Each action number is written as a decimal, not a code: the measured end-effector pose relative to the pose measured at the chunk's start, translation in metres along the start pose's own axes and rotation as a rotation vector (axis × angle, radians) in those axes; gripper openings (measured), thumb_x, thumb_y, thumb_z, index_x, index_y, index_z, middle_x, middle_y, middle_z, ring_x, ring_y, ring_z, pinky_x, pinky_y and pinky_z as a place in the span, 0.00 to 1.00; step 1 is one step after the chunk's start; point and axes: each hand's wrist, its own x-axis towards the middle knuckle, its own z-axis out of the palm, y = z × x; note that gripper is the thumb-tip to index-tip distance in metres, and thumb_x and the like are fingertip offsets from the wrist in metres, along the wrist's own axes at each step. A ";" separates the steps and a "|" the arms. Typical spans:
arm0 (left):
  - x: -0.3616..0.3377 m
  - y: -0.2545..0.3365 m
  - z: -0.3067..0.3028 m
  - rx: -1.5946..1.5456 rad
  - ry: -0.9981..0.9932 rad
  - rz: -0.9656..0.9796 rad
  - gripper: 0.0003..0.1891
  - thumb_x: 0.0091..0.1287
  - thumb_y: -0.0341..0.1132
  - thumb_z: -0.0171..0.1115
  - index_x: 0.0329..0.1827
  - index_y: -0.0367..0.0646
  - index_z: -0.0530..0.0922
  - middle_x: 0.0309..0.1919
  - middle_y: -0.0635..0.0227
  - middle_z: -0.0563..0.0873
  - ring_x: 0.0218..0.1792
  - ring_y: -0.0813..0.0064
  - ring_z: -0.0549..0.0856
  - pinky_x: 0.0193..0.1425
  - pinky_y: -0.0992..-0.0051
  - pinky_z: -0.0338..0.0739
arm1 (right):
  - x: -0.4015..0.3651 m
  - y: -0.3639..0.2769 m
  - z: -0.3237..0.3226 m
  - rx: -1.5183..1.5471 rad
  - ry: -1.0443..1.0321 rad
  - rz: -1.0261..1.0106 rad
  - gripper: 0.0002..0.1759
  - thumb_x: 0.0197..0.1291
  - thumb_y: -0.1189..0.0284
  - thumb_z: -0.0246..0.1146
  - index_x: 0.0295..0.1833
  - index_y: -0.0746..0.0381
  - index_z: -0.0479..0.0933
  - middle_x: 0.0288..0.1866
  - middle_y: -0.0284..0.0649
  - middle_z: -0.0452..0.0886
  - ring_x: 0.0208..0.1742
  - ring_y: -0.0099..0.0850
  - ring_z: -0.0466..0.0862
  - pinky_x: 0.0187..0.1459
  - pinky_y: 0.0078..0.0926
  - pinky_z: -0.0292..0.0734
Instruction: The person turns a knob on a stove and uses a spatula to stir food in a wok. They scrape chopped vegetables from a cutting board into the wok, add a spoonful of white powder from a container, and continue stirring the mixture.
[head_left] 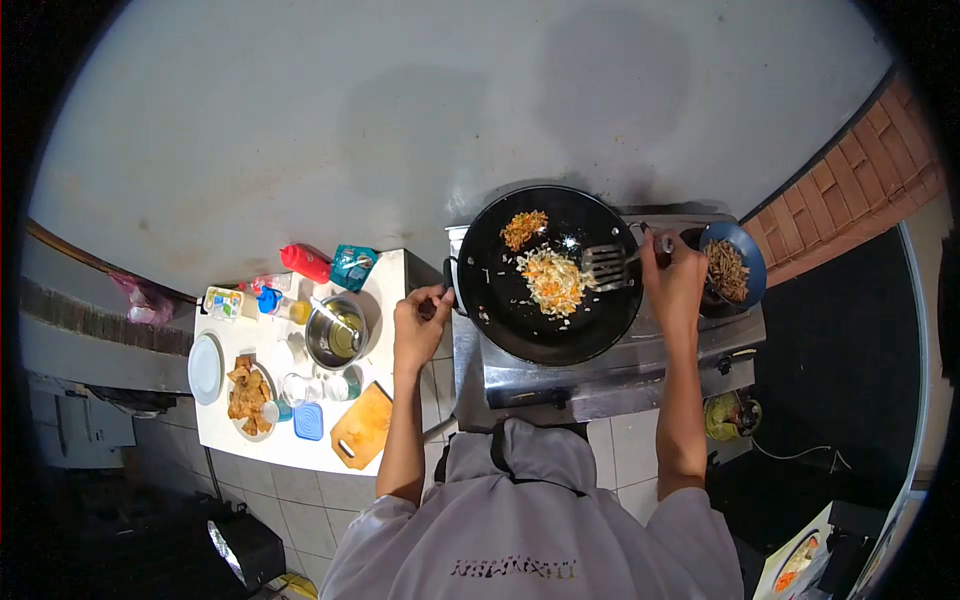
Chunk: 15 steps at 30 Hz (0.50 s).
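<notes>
A black wok (545,342) stands on the stove, with a loop handle on each side. My left hand (418,325) is closed at its left handle (449,284). In my right hand (677,278) is a slotted metal spatula (604,268), its head flat in the wok. The spatula touches the right side of a heap of chopped white and orange food (552,282). Above that heap, a smaller pile of browned bits (524,230) lies apart. A few white pieces are scattered over the wok's surface.
Right of the wok, a blue bowl (748,245) holds brown strips. The white table (300,455) at left carries a metal bowl (322,358), a cutting board (362,428), a plate of fried pieces (248,390), a red bottle (304,263) and several containers. A wall rises behind the stove.
</notes>
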 end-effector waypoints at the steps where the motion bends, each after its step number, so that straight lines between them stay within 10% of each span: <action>1: 0.000 -0.001 0.000 0.000 -0.003 0.000 0.13 0.63 0.33 0.67 0.42 0.30 0.82 0.22 0.73 0.78 0.23 0.87 0.75 0.27 0.84 0.69 | 0.000 -0.003 -0.002 -0.057 -0.033 -0.009 0.12 0.59 0.70 0.64 0.30 0.69 0.78 0.19 0.52 0.78 0.23 0.51 0.80 0.27 0.40 0.74; 9: 0.000 -0.001 -0.003 0.028 -0.018 0.014 0.15 0.63 0.34 0.67 0.44 0.28 0.81 0.24 0.71 0.79 0.26 0.84 0.77 0.30 0.83 0.72 | -0.016 -0.023 0.037 0.217 -0.257 0.076 0.13 0.61 0.68 0.62 0.30 0.68 0.77 0.18 0.48 0.77 0.18 0.39 0.79 0.24 0.34 0.71; 15: -0.003 0.009 -0.008 0.029 -0.063 -0.106 0.16 0.63 0.36 0.67 0.48 0.31 0.82 0.27 0.68 0.81 0.34 0.79 0.79 0.44 0.76 0.74 | -0.006 -0.023 -0.018 0.382 -0.413 -0.196 0.08 0.59 0.74 0.66 0.40 0.68 0.82 0.35 0.49 0.85 0.36 0.39 0.88 0.35 0.26 0.81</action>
